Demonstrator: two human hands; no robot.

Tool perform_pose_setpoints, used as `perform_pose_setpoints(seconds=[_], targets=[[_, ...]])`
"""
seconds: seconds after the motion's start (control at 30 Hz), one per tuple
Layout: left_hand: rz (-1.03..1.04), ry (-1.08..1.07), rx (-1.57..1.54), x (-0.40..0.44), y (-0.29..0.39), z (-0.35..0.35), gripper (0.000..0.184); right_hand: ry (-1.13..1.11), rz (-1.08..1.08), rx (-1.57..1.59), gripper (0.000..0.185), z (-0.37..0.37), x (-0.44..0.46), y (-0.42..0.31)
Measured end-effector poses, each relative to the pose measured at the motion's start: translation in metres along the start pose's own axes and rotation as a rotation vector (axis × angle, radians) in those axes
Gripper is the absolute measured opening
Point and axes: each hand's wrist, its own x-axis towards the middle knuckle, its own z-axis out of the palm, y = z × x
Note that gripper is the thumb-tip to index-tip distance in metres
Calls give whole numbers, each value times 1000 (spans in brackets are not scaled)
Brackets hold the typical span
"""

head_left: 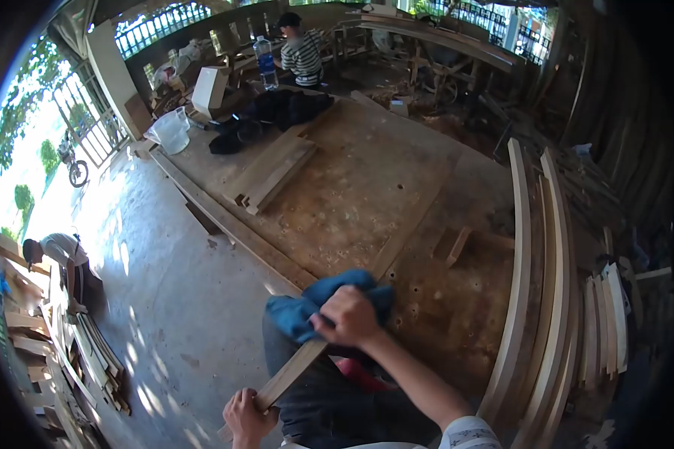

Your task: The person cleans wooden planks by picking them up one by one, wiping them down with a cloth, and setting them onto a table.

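Note:
A pale wooden strip (296,372) slants across my lap, its far part hidden under a blue cloth (296,313). My left hand (249,417) is wrapped round the strip's near end. My right hand (348,316) is closed on the bunched cloth, which lies over the strip at the near edge of a large worn wooden worktable (337,217). Under the strip and cloth are my dark trousers.
Stacked boards (273,172), dark clothing (288,108), a water bottle (266,63) and a plastic bag (170,131) lie on the table. Long beams (518,277) stand right. One person sits behind the table; another bends over timber (93,348) at left.

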Motion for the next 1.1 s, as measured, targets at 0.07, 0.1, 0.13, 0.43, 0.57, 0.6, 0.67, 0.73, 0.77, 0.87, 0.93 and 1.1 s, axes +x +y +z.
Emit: perform_pose_setpoints(seconds=[0.07,0.1,0.13,0.43,0.57,0.6,0.67,0.73,0.77,0.87,0.93,1.1], targets=[[-24,-8,-61,-6,8,-9,35,30,30,27,26,-18,7,41],[92,-6,-49,-7,1,-3,38,47,21,22,27,-26,13,58],[93,6,-52,-5,-3,0,38,73,30,-19,24,-31,17,70],[136,-128,44,9,-16,24,31,-48,26,-10,25,21,-11,-31],[109,-297,-59,16,-14,15,37,-173,-55,23,30,40,-24,-68],[101,-390,-81,18,-12,14,38,-207,-71,18,31,36,-20,-61],[82,-507,-384,18,-20,18,40,-181,-117,-35,32,27,-6,-31],[-137,-849,-834,14,-42,35,39,-121,-112,-59,33,5,12,10],[-316,-1072,-968,13,-50,44,39,-132,-137,24,34,-2,20,35],[-379,-989,-1007,10,-42,41,35,-113,-155,117,34,-10,20,57],[-445,-956,-981,7,-44,33,30,-96,-179,122,32,-7,25,63],[-298,-846,-963,8,-25,-9,29,-84,-206,44,28,-11,29,76]])
